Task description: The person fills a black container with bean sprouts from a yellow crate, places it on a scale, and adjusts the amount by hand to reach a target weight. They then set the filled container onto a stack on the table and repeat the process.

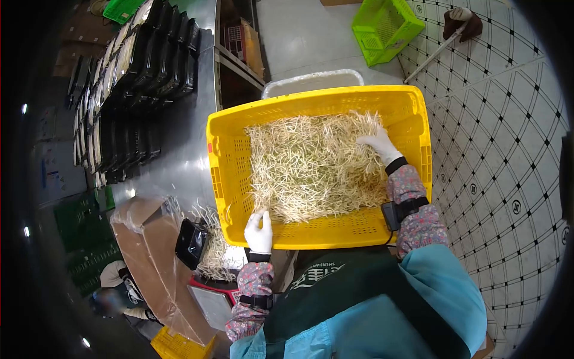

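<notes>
A yellow perforated crate (317,242) in front of me holds a thick heap of pale bean sprouts (311,167). My right hand (382,145), in a white glove, lies at the heap's right end. Its thumb is spread apart, and sprouts partly cover the other fingers. At the near left corner of the heap is my left hand (259,234), also white-gloved. Its fingers and thumb are drawn together on a few sprouts at the edge.
Stacked black trays (128,78) stand on the metal table (185,137) at left. A tilted black tray (192,242), loose sprouts and a red-edged scale (212,302) lie near a cardboard box (158,263). Behind are a white tub (314,82) and green crate (388,30). Another person is lower left.
</notes>
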### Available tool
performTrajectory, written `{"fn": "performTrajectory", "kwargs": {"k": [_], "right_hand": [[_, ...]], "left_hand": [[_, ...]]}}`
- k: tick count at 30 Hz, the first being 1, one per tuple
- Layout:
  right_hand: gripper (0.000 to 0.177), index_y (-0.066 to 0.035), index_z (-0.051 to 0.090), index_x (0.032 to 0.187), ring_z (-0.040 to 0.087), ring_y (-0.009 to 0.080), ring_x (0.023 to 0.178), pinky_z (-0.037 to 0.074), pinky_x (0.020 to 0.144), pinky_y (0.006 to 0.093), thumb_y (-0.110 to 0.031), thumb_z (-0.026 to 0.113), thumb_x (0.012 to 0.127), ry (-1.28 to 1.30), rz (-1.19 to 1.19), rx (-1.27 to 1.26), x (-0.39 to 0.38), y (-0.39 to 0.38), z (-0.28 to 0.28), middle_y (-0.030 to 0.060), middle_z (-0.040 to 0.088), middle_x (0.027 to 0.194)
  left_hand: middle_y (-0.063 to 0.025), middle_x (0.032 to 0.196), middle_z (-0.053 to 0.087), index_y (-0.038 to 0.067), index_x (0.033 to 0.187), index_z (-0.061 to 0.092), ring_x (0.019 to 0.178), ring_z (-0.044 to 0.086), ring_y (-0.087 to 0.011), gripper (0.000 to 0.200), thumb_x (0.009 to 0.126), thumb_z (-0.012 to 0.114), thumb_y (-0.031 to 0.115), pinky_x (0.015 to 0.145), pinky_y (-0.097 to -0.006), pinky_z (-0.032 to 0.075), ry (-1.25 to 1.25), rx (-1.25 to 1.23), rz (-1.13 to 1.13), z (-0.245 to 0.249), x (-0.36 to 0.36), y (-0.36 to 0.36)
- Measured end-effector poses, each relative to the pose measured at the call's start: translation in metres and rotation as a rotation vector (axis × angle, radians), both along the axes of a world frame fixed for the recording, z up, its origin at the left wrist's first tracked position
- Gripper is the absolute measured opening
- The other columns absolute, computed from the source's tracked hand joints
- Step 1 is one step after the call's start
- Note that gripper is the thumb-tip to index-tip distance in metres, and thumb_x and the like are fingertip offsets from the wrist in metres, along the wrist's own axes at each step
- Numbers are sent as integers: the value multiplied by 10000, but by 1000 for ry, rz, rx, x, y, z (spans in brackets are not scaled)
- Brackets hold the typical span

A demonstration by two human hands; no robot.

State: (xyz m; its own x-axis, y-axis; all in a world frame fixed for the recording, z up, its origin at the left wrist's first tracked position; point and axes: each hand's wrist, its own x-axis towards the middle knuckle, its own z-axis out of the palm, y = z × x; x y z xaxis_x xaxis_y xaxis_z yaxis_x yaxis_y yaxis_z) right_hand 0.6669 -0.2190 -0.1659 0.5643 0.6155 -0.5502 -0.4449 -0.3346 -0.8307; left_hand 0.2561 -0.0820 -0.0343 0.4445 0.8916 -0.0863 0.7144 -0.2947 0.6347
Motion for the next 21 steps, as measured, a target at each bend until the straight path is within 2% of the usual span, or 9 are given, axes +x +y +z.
{"fn": "performTrajectory", "kwargs": {"k": [4,5,8,9,12,13,15,18,21], "right_hand": [[839,83,412,1382,563,248,1144,444,983,346,-145,814,681,-35,167,43,-15,14,25,190,572,1273],[706,53,495,1320,602,216,1056,467,944,334,-115,791,703,-219,36,-12,-24,19,27,161,622,1196],[600,32,560,1254,630,189,958,491,890,315,-100,789,716,-5,241,42,-26,27,50,119,664,1095],[544,24,581,1230,637,163,906,502,849,298,-86,785,738,43,191,113,-31,33,54,74,679,1030],[608,4,542,1299,644,164,934,509,862,308,-129,789,759,113,211,268,-41,48,69,77,663,1091],[554,6,568,1272,625,145,953,500,875,303,-81,775,765,145,320,194,-44,55,73,60,668,1077],[576,3,554,1303,622,149,979,497,896,304,-83,766,774,136,297,220,-59,65,78,73,662,1124],[619,-5,517,1364,620,159,1015,496,921,310,-73,744,792,54,362,360,-79,76,57,97,647,1194],[634,-5,528,1364,567,191,1150,472,975,313,-139,764,791,170,441,260,-104,86,50,150,595,1297]], "left_hand": [[-111,1078,708,-20,1138,682,1017,649,-182,241,933,632,96,911,-300,487,-87,-111,4,-15,-6,14],[-97,1192,670,-7,1259,619,1063,635,-170,337,947,625,118,909,-297,493,-84,-220,-1,-19,-11,18],[-77,1260,630,29,1353,549,1079,626,-173,417,961,615,154,867,-303,510,-297,-718,264,-16,-7,30],[-61,1327,578,58,1419,480,1093,616,-175,472,984,587,204,821,-311,522,-288,-829,280,-17,-7,37],[-83,1389,531,71,1437,447,1072,618,-206,467,1007,535,231,783,-344,536,-310,-922,338,-25,-12,43],[-83,1393,530,72,1439,443,1069,619,-210,467,1008,530,232,781,-349,537,-320,-967,344,-25,-16,45],[-84,1401,528,73,1441,435,1063,621,-217,466,1011,519,233,776,-359,540,-360,-1057,341,-28,-13,51],[-79,1438,500,72,1445,427,1091,609,-220,479,1010,522,251,804,-374,527,-318,-1039,253,-18,-1,60],[-77,1432,502,70,1443,431,1117,598,-224,482,1007,531,249,830,-377,516,-320,-1059,234,-28,5,73]]}}
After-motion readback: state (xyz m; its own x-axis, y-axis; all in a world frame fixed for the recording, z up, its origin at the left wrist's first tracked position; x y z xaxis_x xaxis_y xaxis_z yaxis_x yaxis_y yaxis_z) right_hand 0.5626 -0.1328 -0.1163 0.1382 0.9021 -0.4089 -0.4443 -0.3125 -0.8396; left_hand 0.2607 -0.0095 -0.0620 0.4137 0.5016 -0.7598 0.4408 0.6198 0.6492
